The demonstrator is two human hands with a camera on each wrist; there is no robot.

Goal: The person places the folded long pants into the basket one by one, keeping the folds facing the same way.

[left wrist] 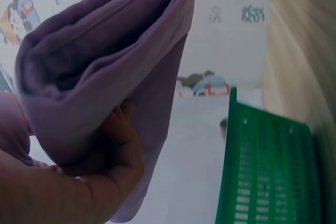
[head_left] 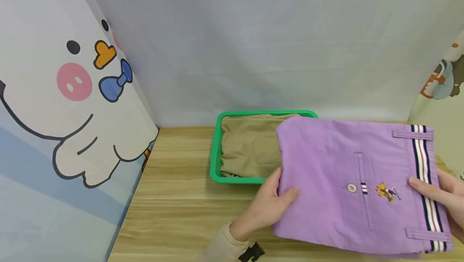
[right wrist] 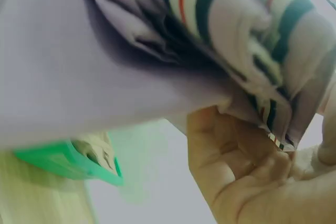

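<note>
A folded pair of purple trousers (head_left: 326,181) hangs in the air between both hands, with a striped waistband, a buttoned pocket and a small embroidered figure on top. My left hand (head_left: 266,205) grips its folded left edge, thumb above and fingers beneath. At the waistband end, my right hand (head_left: 447,197) holds the trousers with its thumb on top; in the right wrist view its fingers (right wrist: 210,150) curl under the layers. Behind the trousers stands a green basket (head_left: 216,153), partly covered by them. Folded khaki clothing (head_left: 250,145) with a pocket lies inside it.
The basket rests on a wood-grain table (head_left: 174,197) near a pale back curtain (head_left: 253,52). To the left stands a panel with cartoon animals (head_left: 72,93). Slotted basket walls (left wrist: 262,171) show in the left wrist view.
</note>
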